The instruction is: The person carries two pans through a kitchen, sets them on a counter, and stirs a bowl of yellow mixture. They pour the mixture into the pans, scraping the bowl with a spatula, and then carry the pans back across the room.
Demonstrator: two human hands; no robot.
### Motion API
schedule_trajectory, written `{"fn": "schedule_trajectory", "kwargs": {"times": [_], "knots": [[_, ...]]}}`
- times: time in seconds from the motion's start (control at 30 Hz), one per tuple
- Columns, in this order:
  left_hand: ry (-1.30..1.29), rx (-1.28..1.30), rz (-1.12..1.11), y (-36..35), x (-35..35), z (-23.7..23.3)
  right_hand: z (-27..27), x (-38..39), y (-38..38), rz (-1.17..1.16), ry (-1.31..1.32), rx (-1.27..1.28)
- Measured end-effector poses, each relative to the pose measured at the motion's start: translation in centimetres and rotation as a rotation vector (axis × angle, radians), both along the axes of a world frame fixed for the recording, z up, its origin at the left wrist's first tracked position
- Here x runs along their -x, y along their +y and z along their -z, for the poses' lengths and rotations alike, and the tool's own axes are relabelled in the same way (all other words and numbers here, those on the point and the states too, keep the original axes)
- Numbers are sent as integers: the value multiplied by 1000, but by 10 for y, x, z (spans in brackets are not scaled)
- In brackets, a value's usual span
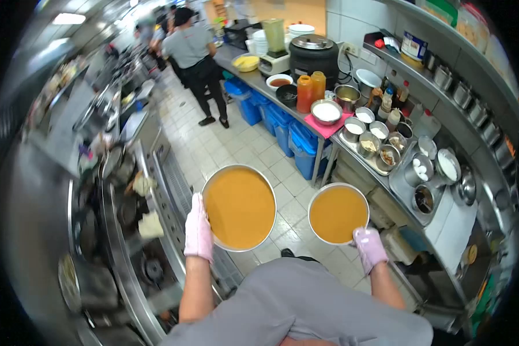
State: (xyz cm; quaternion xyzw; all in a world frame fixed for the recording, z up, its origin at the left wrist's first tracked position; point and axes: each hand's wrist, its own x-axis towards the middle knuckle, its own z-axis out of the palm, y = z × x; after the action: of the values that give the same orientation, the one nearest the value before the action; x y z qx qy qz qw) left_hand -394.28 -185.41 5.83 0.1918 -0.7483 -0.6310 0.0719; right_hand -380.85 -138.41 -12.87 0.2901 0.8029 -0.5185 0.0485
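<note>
My left hand [198,233], in a pink padded mitt, grips the left side of a large round pan [275,209]. A smooth orange-brown filling [239,207] covers the whole inside of that pan. On the other side, my right hand [370,247] wears a matching pink mitt and holds a smaller round pan [309,214] at its lower right rim. The same orange-brown filling [338,213] shows in it. Both pans are held up level over the tiled floor, apart from each other. The mitts hide my fingers.
A stove [153,268] with burners runs along my left. To the right, a steel counter carries several metal containers [368,144], sauce bottles [304,95] and a black soup warmer [314,60]. Blue bins [305,147] stand beneath. A person [193,55] stands ahead in the tiled aisle [245,147].
</note>
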Motion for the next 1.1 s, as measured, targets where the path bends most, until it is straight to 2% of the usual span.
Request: {"fn": "schedule_trajectory", "kwargs": {"times": [0.03,0.07,0.1,0.17,0.23,0.3,0.33,0.37,0.4,0.43,0.47,0.5,0.53,0.57,0.6,0.67,0.7,0.77,0.8,0.83,0.9,0.93,0.97,1.03,1.07,1.1], "knots": [[54,26,-7,-9,35,5,2,41,-5,-232,127,-178],[-51,41,-5,-20,69,-10,-15,78,-18,-209,103,-174],[51,-200,-28,-21,105,-10,-41,120,-38,-153,71,-55],[-75,24,34,-66,183,0,-73,211,-74,-51,41,174],[-78,10,1,-89,268,13,-63,288,-92,-17,50,160],[226,155,10,-118,356,36,-71,346,-114,-128,112,97],[-230,117,168,-131,391,-2,-90,370,-137,26,170,304],[-230,114,177,-143,439,2,-99,398,-151,33,171,299],[16,296,282,-152,485,16,-105,422,-161,54,133,192],[261,480,381,-149,518,1,-113,438,-173,73,90,90],[90,292,388,-140,552,-22,-129,458,-185,78,98,89],[87,286,392,-129,590,-50,-133,476,-192,81,94,83],[-50,241,469,-120,628,-72,-133,489,-196,62,57,3],[-187,194,544,-116,669,-82,-133,504,-200,41,20,-76],[-191,192,546,-117,717,-69,-135,520,-208,41,16,-77],[234,773,738,-121,809,-27,-135,544,-224,321,53,51],[236,776,745,-115,848,-26,-128,562,-231,328,53,54],[228,687,714,-94,919,-25,-117,599,-246,633,214,105],[-57,60,674,-76,940,-48,-125,622,-257,682,238,77],[-59,60,685,-60,966,-45,-123,645,-255,692,236,76],[45,19,484,-43,1013,-42,-116,682,-267,701,245,36],[114,167,539,-54,1074,0,-115,703,-268,715,254,75],[109,167,551,-48,1101,-6,-121,727,-272,727,249,73],[13,11,528,-39,1146,-14,-138,770,-276,686,129,133],[-9,-104,517,-37,1184,1,-132,788,-276,727,72,139],[-10,-107,537,-35,1221,9,-129,802,-273,748,74,136]]}}
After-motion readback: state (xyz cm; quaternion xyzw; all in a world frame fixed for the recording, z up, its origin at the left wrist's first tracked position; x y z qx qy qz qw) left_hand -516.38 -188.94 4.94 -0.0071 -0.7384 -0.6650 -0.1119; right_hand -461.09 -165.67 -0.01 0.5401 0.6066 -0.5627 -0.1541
